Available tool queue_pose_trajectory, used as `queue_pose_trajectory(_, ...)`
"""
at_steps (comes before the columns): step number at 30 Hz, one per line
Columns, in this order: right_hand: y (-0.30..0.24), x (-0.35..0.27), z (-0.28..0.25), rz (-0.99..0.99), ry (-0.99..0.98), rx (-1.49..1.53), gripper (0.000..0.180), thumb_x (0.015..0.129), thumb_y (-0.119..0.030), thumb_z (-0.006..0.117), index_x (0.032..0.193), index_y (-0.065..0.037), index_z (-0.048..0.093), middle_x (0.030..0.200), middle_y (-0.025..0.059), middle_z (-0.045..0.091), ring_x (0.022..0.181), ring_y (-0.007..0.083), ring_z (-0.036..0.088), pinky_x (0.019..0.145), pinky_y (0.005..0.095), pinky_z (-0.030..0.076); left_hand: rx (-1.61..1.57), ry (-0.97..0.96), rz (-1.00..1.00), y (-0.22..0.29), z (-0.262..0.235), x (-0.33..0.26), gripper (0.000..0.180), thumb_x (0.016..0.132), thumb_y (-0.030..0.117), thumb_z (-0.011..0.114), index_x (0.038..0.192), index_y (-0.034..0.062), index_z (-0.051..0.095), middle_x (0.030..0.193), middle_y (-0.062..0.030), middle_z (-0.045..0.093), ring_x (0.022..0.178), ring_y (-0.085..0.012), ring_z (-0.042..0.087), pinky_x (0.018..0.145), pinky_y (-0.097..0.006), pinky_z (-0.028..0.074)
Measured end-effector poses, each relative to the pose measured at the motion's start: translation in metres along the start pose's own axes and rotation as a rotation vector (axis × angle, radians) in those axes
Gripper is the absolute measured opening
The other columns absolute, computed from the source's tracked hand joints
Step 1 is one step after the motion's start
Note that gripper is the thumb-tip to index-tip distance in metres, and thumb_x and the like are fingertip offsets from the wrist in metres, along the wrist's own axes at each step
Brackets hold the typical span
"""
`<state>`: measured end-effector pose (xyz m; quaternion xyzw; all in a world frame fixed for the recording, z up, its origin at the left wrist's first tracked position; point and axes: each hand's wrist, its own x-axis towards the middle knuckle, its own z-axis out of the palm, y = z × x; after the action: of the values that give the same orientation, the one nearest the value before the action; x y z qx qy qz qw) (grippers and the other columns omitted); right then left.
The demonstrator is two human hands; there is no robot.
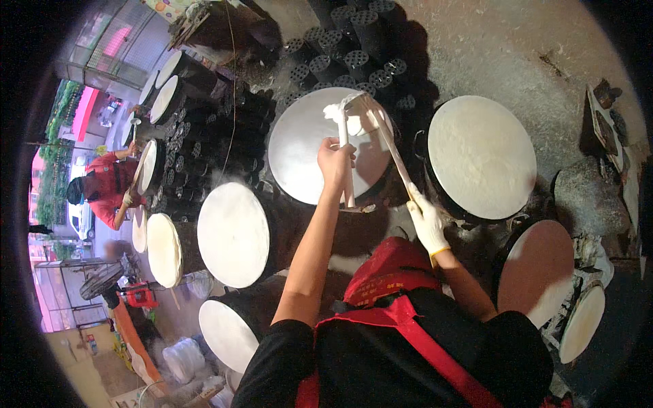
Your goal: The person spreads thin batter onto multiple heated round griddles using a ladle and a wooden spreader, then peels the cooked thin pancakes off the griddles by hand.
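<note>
My bare left hand (335, 162) is closed around the handle of a pale-handled tool (349, 187). Its head lies near the far rim of a round grey griddle (303, 160), beside a white batter-like patch (333, 112). In a white knit glove, my right hand (427, 221) grips a long wooden-handled tool (394, 151), which slants up to the same far part of the griddle. The two tool heads meet or overlap there; their exact shapes are blurred. Right of this griddle sits another, covered by a pale round sheet (481, 156).
Pale-topped round griddles stand to the left (233, 234), lower left (228, 333) and right (537, 272). Black perforated coal briquettes (333, 47) are piled behind my griddle. At far left a co-worker in red (109, 180) works over another round griddle (145, 166).
</note>
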<state>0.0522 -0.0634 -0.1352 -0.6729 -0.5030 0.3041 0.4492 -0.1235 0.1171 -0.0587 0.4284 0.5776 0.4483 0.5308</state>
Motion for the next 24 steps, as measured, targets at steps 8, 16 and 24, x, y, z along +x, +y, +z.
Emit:
queue_pose_trajectory(8,-0.018,0.049,0.055,0.162,0.007,0.085,0.049,0.091,-0.032,0.049,0.139,-0.024,0.039,0.081,0.0198,0.063,0.069,0.0283,0.062,0.067,0.0392,0.048,-0.506,-0.167,0.145,0.083,-0.026,0.016,0.012,0.091,0.009,0.052,0.091,0.0019,0.043,0.068,-0.0053,0.051,0.046,-0.0090,0.044,0.039,-0.021,0.035)
queue_pose_trajectory(16,-0.059,0.024,0.077,0.567,0.042,1.090,0.041,0.095,-0.022,0.049,0.136,-0.021,0.046,0.049,-0.0031,0.039,0.031,0.0076,0.036,0.026,0.0237,0.031,-0.648,-0.381,-0.221,0.088,-0.128,-0.037,0.020,0.095,0.016,0.047,0.077,0.0082,0.042,0.060,0.0031,0.041,0.045,-0.0046,0.034,0.036,-0.018,0.030)
queue_pose_trajectory(24,-0.093,0.074,0.160,0.405,0.164,0.845,0.040,0.092,-0.021,0.055,0.132,-0.021,0.050,0.055,-0.0029,0.043,0.035,0.0089,0.041,0.032,0.0254,0.037,-1.376,-0.631,-0.094,0.104,-0.140,-0.175,0.032,0.097,0.024,0.040,0.068,0.0113,0.039,0.050,0.0036,0.034,0.037,-0.0081,0.030,0.035,-0.023,0.032)
